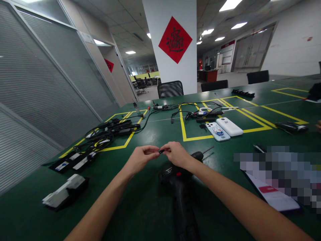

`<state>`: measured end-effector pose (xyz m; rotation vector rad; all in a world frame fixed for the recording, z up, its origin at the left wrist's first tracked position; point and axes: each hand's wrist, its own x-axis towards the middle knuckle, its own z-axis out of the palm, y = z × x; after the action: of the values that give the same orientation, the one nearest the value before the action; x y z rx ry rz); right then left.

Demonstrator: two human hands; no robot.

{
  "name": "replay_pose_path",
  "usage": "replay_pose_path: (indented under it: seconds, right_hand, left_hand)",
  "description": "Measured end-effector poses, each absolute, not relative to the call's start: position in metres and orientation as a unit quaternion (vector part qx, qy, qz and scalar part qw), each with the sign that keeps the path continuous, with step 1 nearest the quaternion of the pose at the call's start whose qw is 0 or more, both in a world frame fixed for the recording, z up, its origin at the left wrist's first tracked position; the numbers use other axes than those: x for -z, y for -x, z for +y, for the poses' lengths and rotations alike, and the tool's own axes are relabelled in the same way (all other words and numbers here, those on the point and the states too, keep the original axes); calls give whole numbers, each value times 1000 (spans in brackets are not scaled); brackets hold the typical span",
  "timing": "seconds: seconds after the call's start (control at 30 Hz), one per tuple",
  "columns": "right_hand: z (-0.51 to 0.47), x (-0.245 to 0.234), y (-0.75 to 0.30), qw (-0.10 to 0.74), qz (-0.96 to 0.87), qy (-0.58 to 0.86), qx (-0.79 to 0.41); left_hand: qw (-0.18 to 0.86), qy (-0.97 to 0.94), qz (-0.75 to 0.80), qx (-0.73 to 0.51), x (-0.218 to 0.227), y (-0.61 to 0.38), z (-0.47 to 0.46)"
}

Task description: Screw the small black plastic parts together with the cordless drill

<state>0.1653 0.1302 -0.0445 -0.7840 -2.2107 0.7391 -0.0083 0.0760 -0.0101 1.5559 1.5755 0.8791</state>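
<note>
"So, what's the pose?"
"Over the green table (pixel 135 207), both forearms (pixel 106 197) stretch forward, slanting inward, the right one crossing above a black power drill (pixel 181 190). Left hand (pixel 141 159) and right hand (pixel 177 154) meet, thumbs and fingers pinched on one small piece (pixel 161 151) between them."
"How does that look?"
"Dark, mostly covered by fingertips, too small to read."

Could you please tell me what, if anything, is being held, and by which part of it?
A small dark piece, too small to identify, is held in the fingers of the left hand and right hand, apparently by its opposite ends.
</note>
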Motion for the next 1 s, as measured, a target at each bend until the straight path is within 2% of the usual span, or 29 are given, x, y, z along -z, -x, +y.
replay_pose_path:
  seconds: [0.17, 0.47, 1.0]
  right_hand:
    - [128, 42, -166, 351, -861, 280, -237]
    - [128, 41, -166, 404, -823, 251, -309]
    - [118, 36, -166, 331, -877, 270, -218]
  left_hand:
    - [417, -598, 580, -362, 12, 11, 76]
    - [417, -606, 554, -390, 13, 4, 74]
    - [372, -624, 587, -357, 11, 3, 71]
